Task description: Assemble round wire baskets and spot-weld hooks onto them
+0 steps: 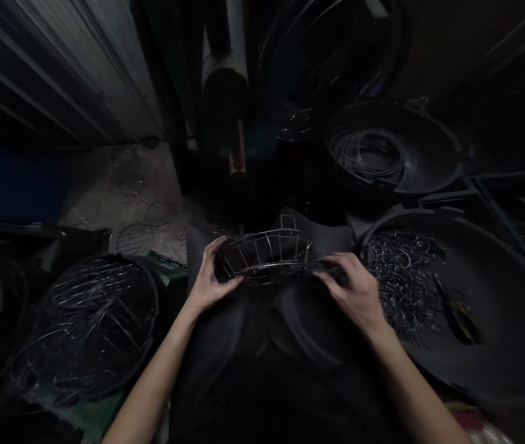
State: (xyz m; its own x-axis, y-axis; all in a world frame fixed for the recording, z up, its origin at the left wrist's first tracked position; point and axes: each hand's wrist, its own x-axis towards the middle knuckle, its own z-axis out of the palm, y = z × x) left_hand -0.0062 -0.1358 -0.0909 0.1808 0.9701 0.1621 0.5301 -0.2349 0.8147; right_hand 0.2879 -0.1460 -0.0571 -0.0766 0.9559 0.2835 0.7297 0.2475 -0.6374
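A curved wire basket (269, 265) with thin metal ribs is held above my lap, with a small rectangular wire loop (287, 221) standing up at its back. My left hand (209, 277) grips its left end, thumb along the near rim and fingers round the far side. Just off its right end is my right hand (352, 287), fingers curled toward the thumb and slightly blurred. Whatever lies between those fingertips is too dark to make out. Dark cloth (331, 240) lies beneath the basket.
On the right, a wide basin (512, 320) holds many small bent wire pieces (401, 277) and pliers (461, 317). Behind it, another basin (433, 154) contains coiled wire (373, 157). A round tub of wire parts (100, 314) stands left. A machine's vertical shaft (237, 148) is ahead.
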